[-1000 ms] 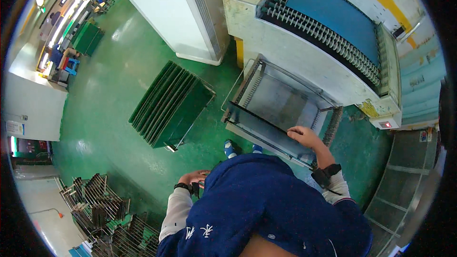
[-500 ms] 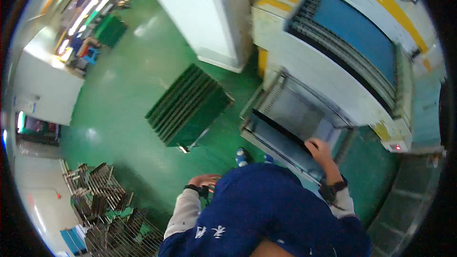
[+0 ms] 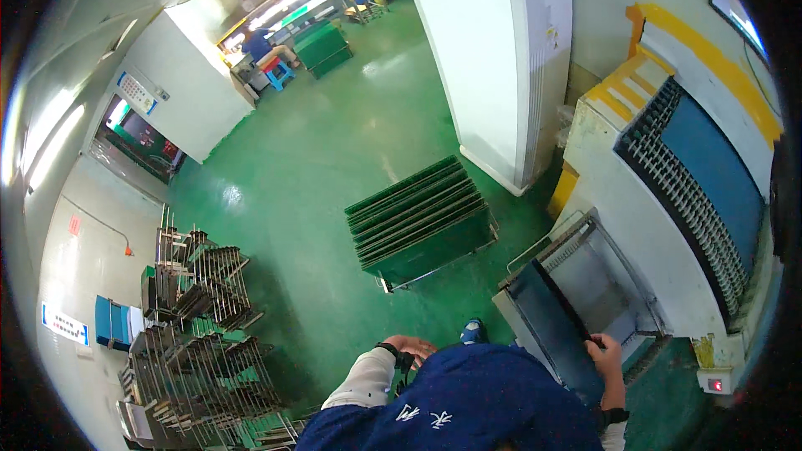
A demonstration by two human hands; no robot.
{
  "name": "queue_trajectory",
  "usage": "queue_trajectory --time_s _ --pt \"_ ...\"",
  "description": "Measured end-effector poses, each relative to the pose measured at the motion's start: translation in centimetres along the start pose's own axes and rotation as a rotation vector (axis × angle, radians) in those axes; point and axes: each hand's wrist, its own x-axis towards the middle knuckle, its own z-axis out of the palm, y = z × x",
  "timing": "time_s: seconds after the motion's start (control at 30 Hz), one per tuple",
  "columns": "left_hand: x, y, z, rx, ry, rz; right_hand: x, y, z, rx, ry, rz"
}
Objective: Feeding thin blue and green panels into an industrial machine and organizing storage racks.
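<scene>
My right hand (image 3: 606, 357) has its fingers closed over the near edge of a dark flat panel (image 3: 547, 309). The panel stands tilted in a metal-framed cart (image 3: 603, 286) to my right. Held low beside my body, my left hand (image 3: 411, 347) has its fingers stretched out, with nothing seen in it; my clothing hides part of it. Ahead of me on the floor is a rack of upright green boards (image 3: 426, 230), apart from both hands.
At right is a white machine (image 3: 652, 184) with a rod-roller conveyor (image 3: 685, 175). A white pillar (image 3: 476, 58) rises ahead. Several empty wire racks (image 3: 200, 351) are piled at left. Farther off, a person (image 3: 266, 50) sits by a bench, near another green board rack (image 3: 323, 50).
My view has swung left, so the board rack, cart and machine sit farther right in the picture. My right hand stays at the dark panel's edge, and more of the panel's face shows.
</scene>
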Motion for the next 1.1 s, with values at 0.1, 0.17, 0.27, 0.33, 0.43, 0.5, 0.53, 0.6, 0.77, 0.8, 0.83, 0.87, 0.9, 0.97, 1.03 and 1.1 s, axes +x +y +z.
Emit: queue_trajectory --time_s 0.1,0.17,0.27,0.33,0.43,0.5,0.53,0.6,0.77,0.8,0.83,0.87,0.9,0.97,1.03,1.1 --pt "0.0 0.0 0.2 -0.007 0.000 -0.002 -0.4 -0.3 0.0 -0.035 0.012 -0.027" --pt "0.0 -0.1 0.2 -0.012 0.001 -0.003 -0.5 -0.1 0.2 -0.033 0.009 -0.033" --pt "-0.2 -0.3 0.2 -0.022 0.005 -0.006 -0.5 0.6 0.4 -0.064 -0.006 -0.045" --pt "-0.2 -0.6 0.2 -0.033 0.008 -0.007 -0.5 1.0 0.6 -0.161 0.008 -0.064" --pt "-0.3 -0.6 0.0 -0.038 0.005 -0.009 -0.1 2.8 0.9 -0.183 -0.007 -0.071" --pt "-0.2 -0.7 0.1 -0.043 0.003 -0.009 -0.1 2.7 1.0 -0.148 -0.009 0.016" --pt "-0.2 -0.9 0.2 -0.045 0.003 -0.009 -0.1 2.1 1.0 -0.131 -0.012 0.058" --pt "-0.1 -1.1 0.2 -0.052 0.000 -0.007 -0.3 0.2 0.7 -0.146 -0.042 0.087" --pt "0.2 -1.1 0.1 -0.057 -0.004 -0.014 0.0 0.0 0.4 -0.140 -0.068 0.160" --pt "0.3 -1.3 0.1 -0.067 -0.006 -0.013 0.2 0.3 0.5 -0.146 -0.066 0.158" --pt "0.4 -1.4 0.1 -0.079 -0.011 -0.012 0.4 0.6 0.5 -0.150 -0.065 0.156" --pt "0.5 -1.6 0.2 -0.085 -0.010 -0.010 0.5 0.8 0.4 -0.165 -0.073 0.170" --pt "0.3 -1.2 0.3 -0.097 -0.007 -0.017 0.3 -0.2 0.2 -0.179 -0.080 0.187" --pt "-0.2 -0.7 0.8 -0.080 0.012 -0.006 0.4 -0.4 0.2 -0.184 -0.088 0.197" --pt "-0.6 -0.2 1.0 -0.071 0.012 0.009 0.5 0.1 0.2 -0.163 -0.089 0.184" --pt "-0.4 -0.5 0.6 -0.079 -0.009 0.030 0.3 -0.5 0.2 -0.178 -0.089 0.198"
